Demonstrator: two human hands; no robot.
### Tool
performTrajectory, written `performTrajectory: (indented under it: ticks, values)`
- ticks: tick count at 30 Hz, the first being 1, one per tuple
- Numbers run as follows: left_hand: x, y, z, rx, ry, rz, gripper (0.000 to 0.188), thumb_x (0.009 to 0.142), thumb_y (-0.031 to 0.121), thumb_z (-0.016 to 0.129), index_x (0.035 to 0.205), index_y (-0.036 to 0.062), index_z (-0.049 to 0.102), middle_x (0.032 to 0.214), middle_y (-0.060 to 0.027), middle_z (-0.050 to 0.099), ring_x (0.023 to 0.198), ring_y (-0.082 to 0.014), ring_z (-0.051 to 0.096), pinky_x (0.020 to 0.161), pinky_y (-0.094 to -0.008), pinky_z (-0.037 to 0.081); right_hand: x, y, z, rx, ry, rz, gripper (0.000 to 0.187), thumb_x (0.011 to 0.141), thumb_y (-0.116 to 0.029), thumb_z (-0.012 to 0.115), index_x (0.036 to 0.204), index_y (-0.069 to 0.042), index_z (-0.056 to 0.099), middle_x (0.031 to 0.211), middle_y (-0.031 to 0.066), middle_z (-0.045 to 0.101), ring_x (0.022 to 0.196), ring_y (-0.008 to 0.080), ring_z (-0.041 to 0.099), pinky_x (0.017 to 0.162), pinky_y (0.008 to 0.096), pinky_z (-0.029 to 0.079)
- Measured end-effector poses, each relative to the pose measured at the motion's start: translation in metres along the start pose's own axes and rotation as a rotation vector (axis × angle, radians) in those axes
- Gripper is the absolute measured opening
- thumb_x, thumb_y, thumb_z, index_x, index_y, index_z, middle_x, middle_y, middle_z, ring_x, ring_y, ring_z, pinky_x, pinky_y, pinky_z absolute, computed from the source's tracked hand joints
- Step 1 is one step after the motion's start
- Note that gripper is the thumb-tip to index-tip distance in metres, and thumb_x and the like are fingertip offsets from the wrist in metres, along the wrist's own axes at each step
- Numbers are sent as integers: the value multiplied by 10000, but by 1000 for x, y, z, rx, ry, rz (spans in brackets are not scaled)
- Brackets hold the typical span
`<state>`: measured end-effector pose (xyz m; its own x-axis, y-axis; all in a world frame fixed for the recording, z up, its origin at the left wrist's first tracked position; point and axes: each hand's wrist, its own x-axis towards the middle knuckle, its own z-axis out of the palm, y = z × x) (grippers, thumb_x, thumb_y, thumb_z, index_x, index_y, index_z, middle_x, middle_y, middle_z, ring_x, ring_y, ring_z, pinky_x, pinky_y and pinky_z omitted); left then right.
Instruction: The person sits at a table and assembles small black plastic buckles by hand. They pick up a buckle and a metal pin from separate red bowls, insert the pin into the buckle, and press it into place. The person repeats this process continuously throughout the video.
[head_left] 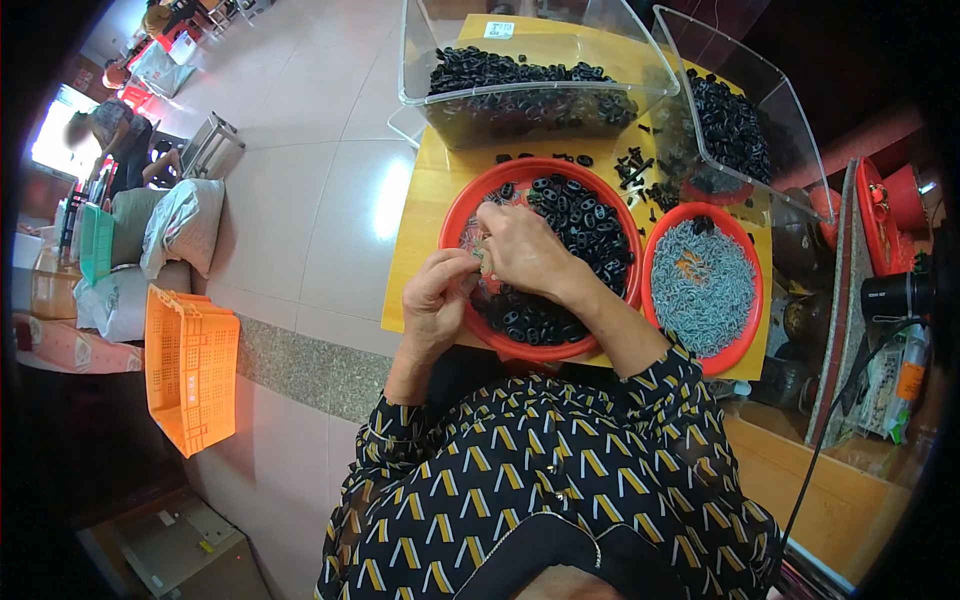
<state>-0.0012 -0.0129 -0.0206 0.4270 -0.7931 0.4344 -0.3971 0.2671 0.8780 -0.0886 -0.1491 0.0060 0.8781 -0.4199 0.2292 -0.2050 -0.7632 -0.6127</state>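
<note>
My left hand (438, 298) is closed in a pinch at the left side of a round red basin (537, 352). Over the same basin, my right hand (528, 248) has its fingers curled in, the fingertips meeting those of the left. Whatever small thing lies between them is hidden by the fingers. Many small oval black plastic parts (592, 225) with holes fill the basin's right and lower side. To the right stands a smaller red basin (757, 290) of silvery screws (700, 285).
Two clear plastic bins, one at the back (540, 97) and one at the right (790, 180), hold more black parts. Loose black pieces (634, 168) lie on the yellow table (412, 270). An orange crate (205, 385) and white sacks (185, 228) rest at the left. Another person (115, 130) is far left.
</note>
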Motion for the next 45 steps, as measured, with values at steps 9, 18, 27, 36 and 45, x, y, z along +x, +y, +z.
performTrajectory:
  ticks: [9, 18, 27, 36, 45]
  values:
    - [8, 31, 17, -876, 148, -486, 121, 814, 32, 548, 931, 9, 526, 860, -73, 559, 752, -127, 543, 666, -243, 449, -49, -5, -28, 776, 170, 250, 144, 766, 12, 544, 910, 14, 530, 710, -24, 516, 625, 33, 474, 541, 192, 398]
    - [13, 41, 31, -1141, 71, -659, 123, 811, 34, 543, 933, 31, 526, 833, -71, 545, 709, -143, 512, 602, -241, 420, -73, -25, -40, 1228, 40, 471, 84, 809, -24, 530, 890, -8, 512, 768, 0, 534, 628, 52, 496, 542, 180, 414]
    - [13, 37, 19, -421, 96, -588, 137, 786, 3, 557, 921, -20, 565, 787, -63, 576, 675, -138, 558, 608, -247, 450, -99, -16, -43, 1214, 191, 546, 153, 801, -14, 503, 953, -3, 494, 762, 6, 523, 632, 48, 492, 547, 179, 409]
    - [43, 19, 25, 516, -220, -102, 141, 691, 15, 608, 831, -2, 618, 758, -137, 553, 703, -263, 565, 628, -313, 445, -112, -17, -46, 1046, 236, 591, 137, 801, -3, 505, 936, 23, 500, 751, 10, 521, 634, 47, 492, 563, 184, 416]
    - [62, 5, 42, 805, -303, -81, 117, 647, 74, 562, 713, 4, 627, 731, -170, 562, 732, -322, 557, 670, -382, 443, -107, -13, -42, 1022, 178, 571, 125, 801, -14, 517, 921, 21, 511, 764, 13, 522, 626, 50, 492, 558, 188, 423]
